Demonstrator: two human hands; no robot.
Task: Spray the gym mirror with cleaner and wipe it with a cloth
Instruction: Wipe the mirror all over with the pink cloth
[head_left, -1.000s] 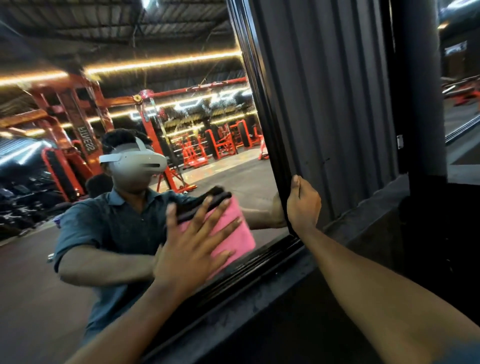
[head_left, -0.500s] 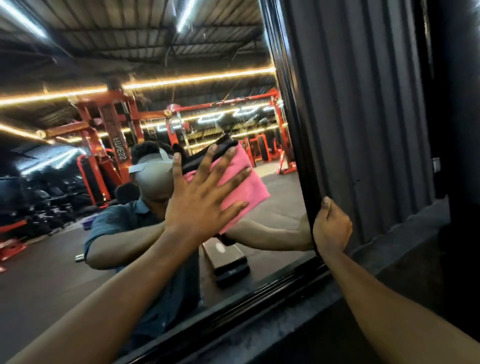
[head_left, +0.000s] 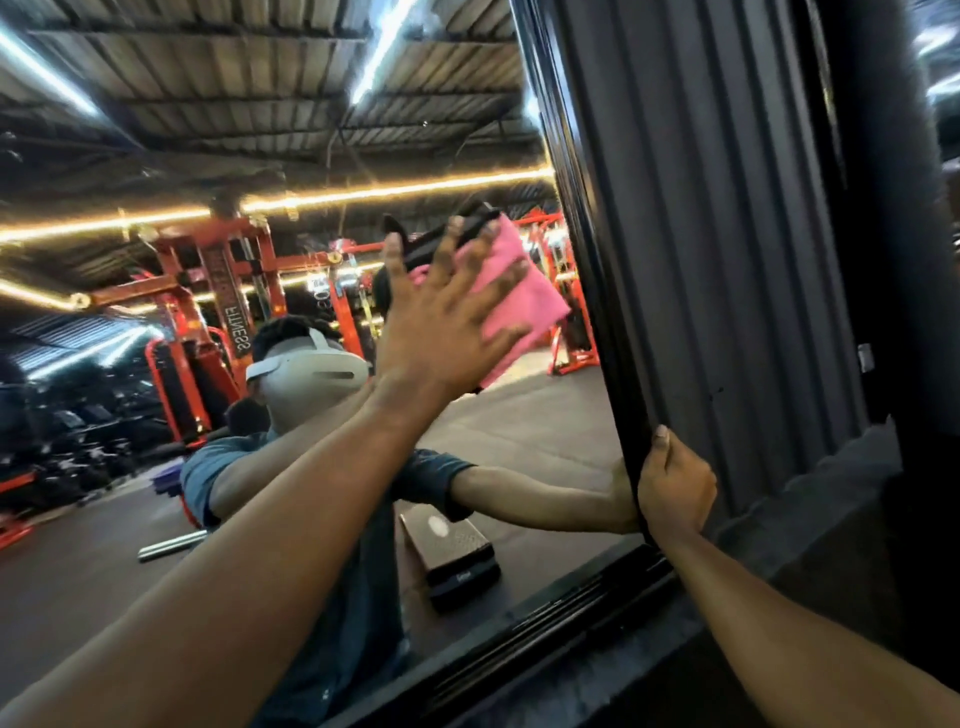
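- Step in hand, as judged: wiping. The pink cloth (head_left: 514, 296) is flat against the mirror (head_left: 311, 156), in the right part of the glass, near the right frame edge (head_left: 592, 291).
- No spray bottle is visible, so I cannot tell whether the spraying is done.
- Left hand (head_left: 441, 322): fingers straight and spread, palm pressing the cloth onto the glass. Nothing is curled or pinched; the cloth is held only by pressure.
- Right hand (head_left: 675, 483): fingers wrapped round the black frame edge low down, thumb up along it, gripping to brace.
- The left hand is motion-blurred, so it appears to be mid-stroke; exact fingertip contact unclear.
- To do it well (judgement): keep the palm flat so the whole cloth bears evenly. Overlap the strokes and run right up to the frame, where residue is likely to collect.
- Risk (judgement): with only spread fingers on it, the cloth could bunch or slip out under a fast stroke, and bare fingertips past its edge would smear the glass.
- The lower glass shows a dark box (head_left: 457, 561) in reflection; that zone looks unreached from this position.
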